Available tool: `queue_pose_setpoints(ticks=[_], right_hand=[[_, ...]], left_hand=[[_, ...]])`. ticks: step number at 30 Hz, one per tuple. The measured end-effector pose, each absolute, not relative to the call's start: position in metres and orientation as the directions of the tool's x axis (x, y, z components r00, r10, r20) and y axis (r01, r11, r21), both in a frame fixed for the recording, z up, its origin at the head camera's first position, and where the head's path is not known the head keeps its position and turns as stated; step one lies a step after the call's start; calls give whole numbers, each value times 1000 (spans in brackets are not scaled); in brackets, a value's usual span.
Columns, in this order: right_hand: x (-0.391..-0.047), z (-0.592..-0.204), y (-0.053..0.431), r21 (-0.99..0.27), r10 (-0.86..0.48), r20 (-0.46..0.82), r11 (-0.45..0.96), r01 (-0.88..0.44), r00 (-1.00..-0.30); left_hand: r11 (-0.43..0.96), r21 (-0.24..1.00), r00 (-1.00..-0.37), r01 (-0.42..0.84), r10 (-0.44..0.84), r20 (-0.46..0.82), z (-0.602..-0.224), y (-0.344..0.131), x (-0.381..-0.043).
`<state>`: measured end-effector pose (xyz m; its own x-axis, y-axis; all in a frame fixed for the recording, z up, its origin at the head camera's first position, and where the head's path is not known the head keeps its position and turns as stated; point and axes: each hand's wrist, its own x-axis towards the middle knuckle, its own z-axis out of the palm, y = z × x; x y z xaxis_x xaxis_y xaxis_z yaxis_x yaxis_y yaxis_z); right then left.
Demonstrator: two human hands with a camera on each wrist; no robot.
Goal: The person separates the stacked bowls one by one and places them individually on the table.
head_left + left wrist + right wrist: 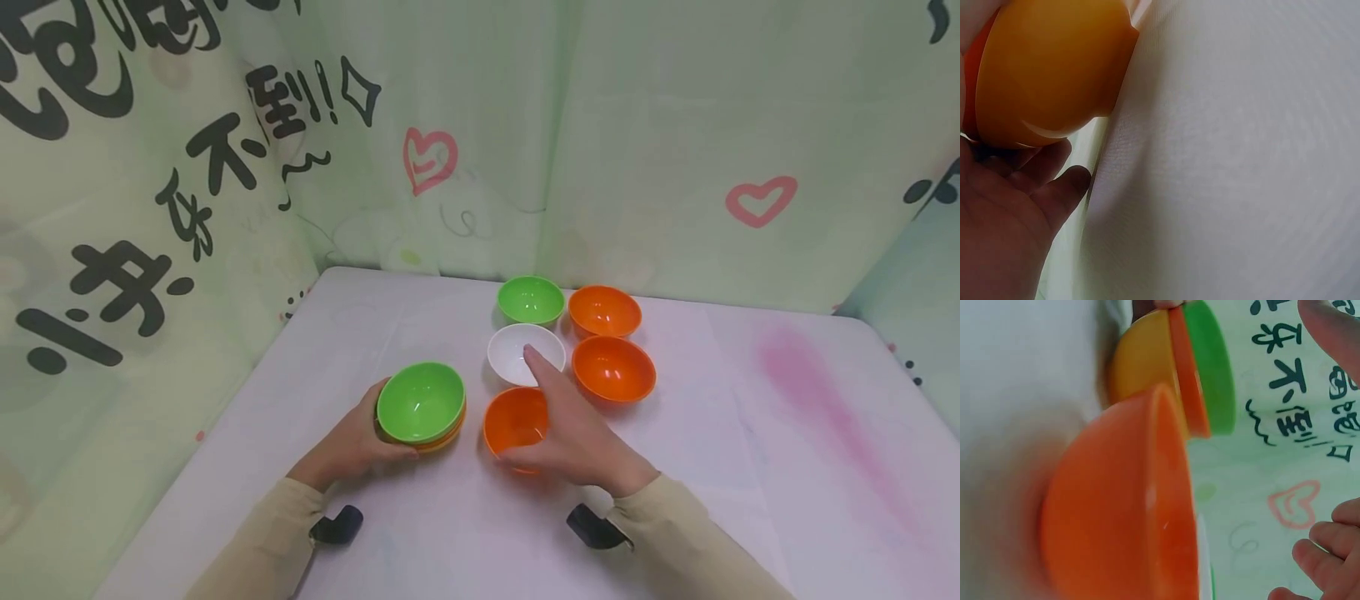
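A nested stack of bowls, with a green bowl [422, 403] on top, stands at the left. Below the green one come an orange bowl [1192, 375] and a yellow bowl [1054, 62], which shows at the bottom in both wrist views. My left hand [365, 437] grips the stack from its left side, fingers and thumb around it. Over the nearest orange bowl [513, 421] my right hand [581, 429] hovers with thumb and fingers spread apart. The right wrist view shows a gap between those fingers [1329, 550] and the bowl's rim.
Behind the near orange bowl stands a white bowl [513, 354], partly covered by my right hand. Further back are a green bowl [531, 300] and two orange bowls, one [604, 311] behind the other [613, 368]. A printed curtain [637, 167] surrounds the white table [750, 483].
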<state>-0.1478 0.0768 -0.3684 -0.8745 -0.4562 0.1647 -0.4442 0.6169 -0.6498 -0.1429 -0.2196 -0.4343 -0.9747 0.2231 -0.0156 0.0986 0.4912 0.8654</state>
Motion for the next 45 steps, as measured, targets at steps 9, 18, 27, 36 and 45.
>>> queue_pose_setpoints(ticks=[9,18,27,36,45], right_hand=[[-163,-361,30,-619,-576,200,553,-558,-793],[-178,-376,5,-627,-630,116,553,-548,-768],[-186,-387,-7,-569,-680,105,558,-605,-726],[-184,-386,-10,-577,-646,146,560,-595,-749],[-184,-383,-11,-580,-634,124,578,-574,-763]], left_hand=[[497,857,-972,135,236,16,-438,-220,-144],[496,858,-971,134,240,12,-439,-220,-146],[511,849,-972,135,233,15,-439,-221,-146],[532,832,-970,156,242,27,-437,-222,-144],[533,830,-967,165,254,28,-411,-213,-132]])
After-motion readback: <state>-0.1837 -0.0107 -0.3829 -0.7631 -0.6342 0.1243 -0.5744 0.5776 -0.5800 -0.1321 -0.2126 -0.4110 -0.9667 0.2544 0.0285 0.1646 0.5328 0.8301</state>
